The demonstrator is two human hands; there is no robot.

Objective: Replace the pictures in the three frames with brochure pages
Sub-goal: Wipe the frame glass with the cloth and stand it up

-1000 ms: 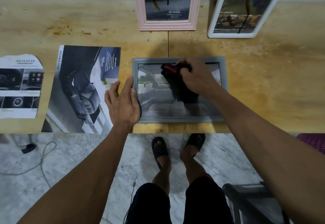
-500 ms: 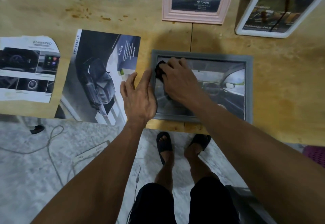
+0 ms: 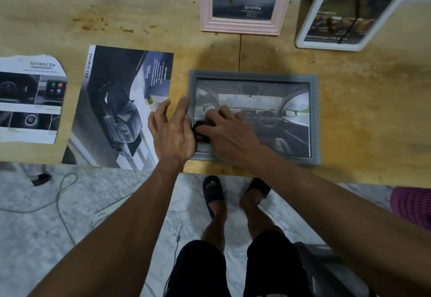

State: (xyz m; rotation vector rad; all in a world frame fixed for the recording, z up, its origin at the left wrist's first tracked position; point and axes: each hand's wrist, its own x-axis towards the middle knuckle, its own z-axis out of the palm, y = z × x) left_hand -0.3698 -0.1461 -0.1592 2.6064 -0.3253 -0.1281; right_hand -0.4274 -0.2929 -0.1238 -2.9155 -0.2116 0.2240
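A grey frame (image 3: 313, 119) lies flat near the table's front edge, showing a car-interior page. My right hand (image 3: 229, 131) presses a dark cloth (image 3: 200, 126) onto the glass at the frame's lower left. My left hand (image 3: 173, 131) lies with straight fingers against the frame's left edge. A pink frame (image 3: 241, 25) and a white frame (image 3: 310, 38) stand at the back, each with a brochure page inside. A brochure page (image 3: 116, 108) with a dark pickup lies to the left. A torn page (image 3: 30, 98) lies at the far left.
The wooden table (image 3: 363, 101) ends just in front of the grey frame. Below it are a marble floor, cables (image 3: 63, 194), my feet in sandals, a dark chair (image 3: 331, 271) and a pink basket (image 3: 412, 203) at the right.
My right hand has moved the cloth across the glass from the top middle to the lower left corner. The left hand stays at the frame's left edge. The view has shifted.
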